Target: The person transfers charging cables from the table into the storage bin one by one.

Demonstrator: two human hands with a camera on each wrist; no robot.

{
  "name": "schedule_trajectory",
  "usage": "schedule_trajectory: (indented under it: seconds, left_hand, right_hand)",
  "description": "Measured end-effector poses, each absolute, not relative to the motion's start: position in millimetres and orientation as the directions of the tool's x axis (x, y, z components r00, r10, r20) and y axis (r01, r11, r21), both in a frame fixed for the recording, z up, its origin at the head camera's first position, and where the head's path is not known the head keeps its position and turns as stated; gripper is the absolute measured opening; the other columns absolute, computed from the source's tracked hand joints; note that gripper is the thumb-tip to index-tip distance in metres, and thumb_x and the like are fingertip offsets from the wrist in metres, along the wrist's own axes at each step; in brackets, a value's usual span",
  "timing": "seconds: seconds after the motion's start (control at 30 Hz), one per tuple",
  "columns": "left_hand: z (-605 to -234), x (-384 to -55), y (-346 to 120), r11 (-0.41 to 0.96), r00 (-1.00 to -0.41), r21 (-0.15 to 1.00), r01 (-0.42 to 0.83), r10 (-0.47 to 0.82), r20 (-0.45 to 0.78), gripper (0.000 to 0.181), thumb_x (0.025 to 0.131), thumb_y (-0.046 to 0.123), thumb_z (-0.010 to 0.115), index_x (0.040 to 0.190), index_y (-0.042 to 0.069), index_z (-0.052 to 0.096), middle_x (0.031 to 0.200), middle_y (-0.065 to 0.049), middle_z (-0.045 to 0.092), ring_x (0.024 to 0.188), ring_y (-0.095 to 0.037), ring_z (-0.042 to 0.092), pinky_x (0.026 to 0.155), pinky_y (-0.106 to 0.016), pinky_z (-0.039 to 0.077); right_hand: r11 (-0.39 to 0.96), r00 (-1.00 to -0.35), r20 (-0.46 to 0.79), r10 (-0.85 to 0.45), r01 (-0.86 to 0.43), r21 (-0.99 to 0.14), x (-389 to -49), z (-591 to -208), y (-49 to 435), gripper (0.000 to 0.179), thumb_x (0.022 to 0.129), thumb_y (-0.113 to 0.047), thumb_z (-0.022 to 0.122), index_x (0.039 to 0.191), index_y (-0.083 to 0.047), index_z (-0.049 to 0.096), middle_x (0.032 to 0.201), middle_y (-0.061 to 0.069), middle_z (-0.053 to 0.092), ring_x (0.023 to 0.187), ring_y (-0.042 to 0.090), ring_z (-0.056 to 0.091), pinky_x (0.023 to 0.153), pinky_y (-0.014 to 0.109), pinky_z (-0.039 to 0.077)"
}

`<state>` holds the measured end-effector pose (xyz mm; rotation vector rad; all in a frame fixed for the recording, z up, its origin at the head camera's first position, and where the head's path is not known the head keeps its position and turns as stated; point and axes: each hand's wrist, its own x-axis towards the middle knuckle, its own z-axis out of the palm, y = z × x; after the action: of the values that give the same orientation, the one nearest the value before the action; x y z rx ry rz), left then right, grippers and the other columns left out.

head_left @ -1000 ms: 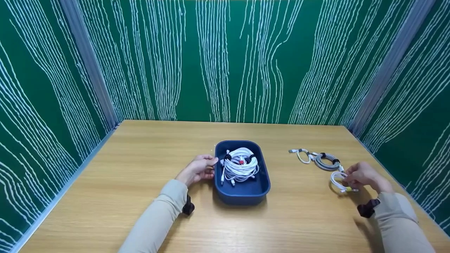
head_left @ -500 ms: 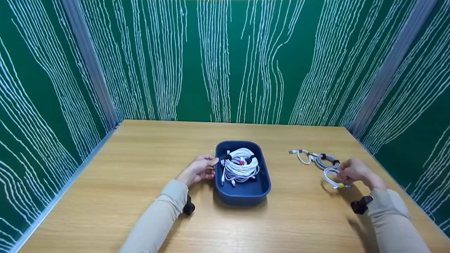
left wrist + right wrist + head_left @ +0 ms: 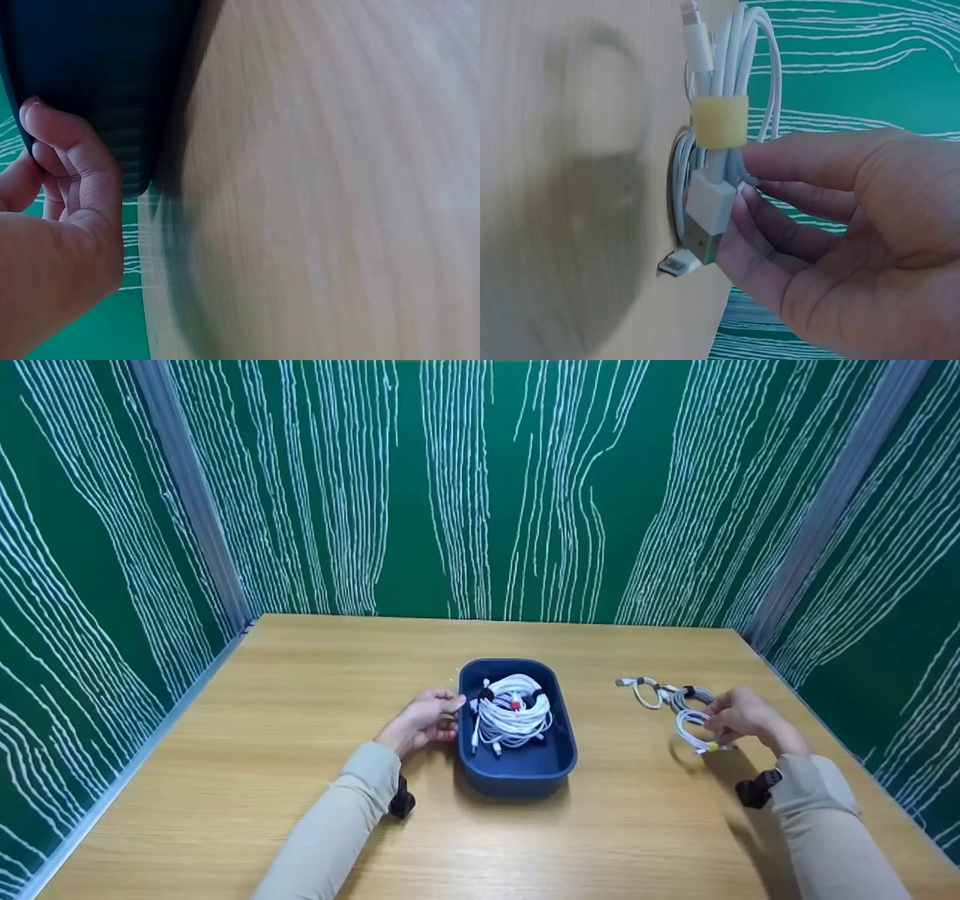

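A dark blue plastic bin (image 3: 517,786) stands mid-table, holding coiled white cables (image 3: 517,718) with black ties. At its left side my left hand (image 3: 426,718) pinches the rim, fingers against the outer wall (image 3: 97,82). My right hand (image 3: 742,716) pinches a coiled white USB cable (image 3: 686,731) between thumb and fingers. A yellow band (image 3: 720,121) wraps that coil, and a metal USB plug (image 3: 703,240) hangs from it. Its shadow falls on the table under it. Just behind, a grey coiled cable (image 3: 686,696) with black ties lies on the table, partly covered by the held coil.
A small white cable (image 3: 646,694) lies left of the grey coil. The wooden table (image 3: 337,660) ends at green, white-streaked panels (image 3: 405,510) at the back and sides, with grey posts (image 3: 196,502) in the corners.
My right hand has moved left and slightly away from me, carrying the white USB cable in front of the grey coil. My left hand and the bin have stayed put.
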<state>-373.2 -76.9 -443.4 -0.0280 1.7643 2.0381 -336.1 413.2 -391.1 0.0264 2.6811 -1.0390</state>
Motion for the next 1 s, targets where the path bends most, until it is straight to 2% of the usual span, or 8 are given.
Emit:
schedule_trajectory:
  seconds: [0.5, 0.77, 1.0]
  left_hand:
    - [-444.1, -372.5, -77.7, -0.088, -0.900, 0.933, -0.349, 0.308, -0.307, 0.013, 0.098, 0.014, 0.055, 0.085, 0.014, 0.051, 0.067, 0.002, 0.052, 0.057, -0.011, 0.050, 0.051, -0.021, 0.046]
    - [-443.2, -372.2, -77.0, -0.079, -0.899, 0.933, -0.350, 0.308, -0.311, 0.016, 0.098, 0.013, 0.055, 0.082, 0.015, 0.049, 0.065, 0.002, 0.049, 0.055, -0.010, 0.048, 0.050, -0.020, 0.045]
    - [-443.1, -372.5, -76.2, -0.087, -0.900, 0.931, -0.354, 0.303, -0.314, 0.013, 0.097, 0.013, 0.056, 0.086, 0.015, 0.050, 0.065, 0.002, 0.050, 0.055, -0.011, 0.048, 0.050, -0.021, 0.046]
  right_hand:
    - [0.742, -0.969, -0.220, -0.109, 0.068, -0.667, -342.2, -387.2, 389.3, 0.020, 0.088, -0.001, 0.062, 0.102, 0.013, 0.058, 0.071, 0.003, 0.064, 0.059, 0.011, 0.064, 0.057, 0.025, 0.056]
    - [0.682, -0.967, -0.190, -0.169, 0.024, -0.731, -344.8, -386.7, 378.5, 0.018, 0.086, 0.006, 0.059, 0.098, 0.018, 0.055, 0.064, -0.001, 0.061, 0.055, 0.010, 0.063, 0.059, 0.025, 0.058]
    - [0.698, -0.965, -0.206, -0.163, 0.035, -0.715, -348.9, -383.0, 368.1, 0.015, 0.086, 0.005, 0.060, 0.097, 0.015, 0.056, 0.064, -0.001, 0.061, 0.056, 0.009, 0.061, 0.057, 0.024, 0.057]
